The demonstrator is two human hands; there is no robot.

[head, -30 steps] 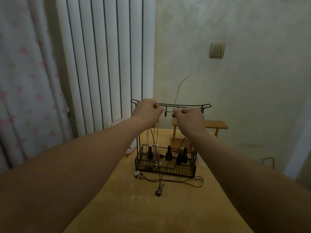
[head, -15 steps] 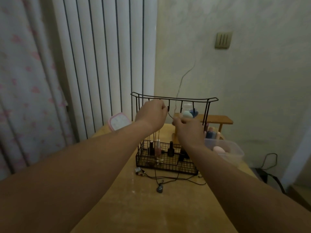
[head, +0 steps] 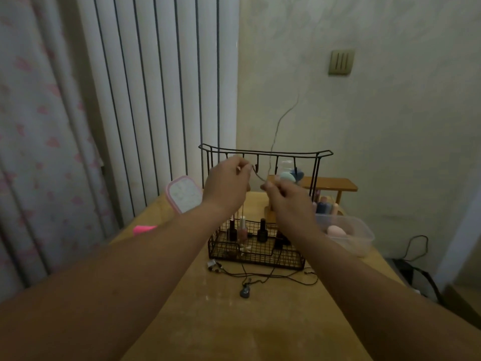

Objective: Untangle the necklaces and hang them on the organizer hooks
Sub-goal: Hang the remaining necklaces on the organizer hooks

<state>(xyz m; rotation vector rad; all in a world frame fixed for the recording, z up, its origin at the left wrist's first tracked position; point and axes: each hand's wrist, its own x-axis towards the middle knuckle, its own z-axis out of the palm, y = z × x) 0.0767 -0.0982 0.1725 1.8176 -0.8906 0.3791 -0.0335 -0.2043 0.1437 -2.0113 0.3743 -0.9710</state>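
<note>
A black wire organizer (head: 265,152) stands upright toward the far end of the wooden table (head: 234,321), with a row of hooks (head: 257,166) hanging under its top rail. A thin necklace cord (head: 257,177) sags between the left hand (head: 227,182) and right hand (head: 286,198), both pinching it just below the hooks. Dark cord necklaces (head: 263,275) lie tangled on the table along the organizer's near side, a dark pendant (head: 245,291) closest to the table's near edge.

Bare (forearms too): left hand (head: 226,184), right hand (head: 289,202).
</note>
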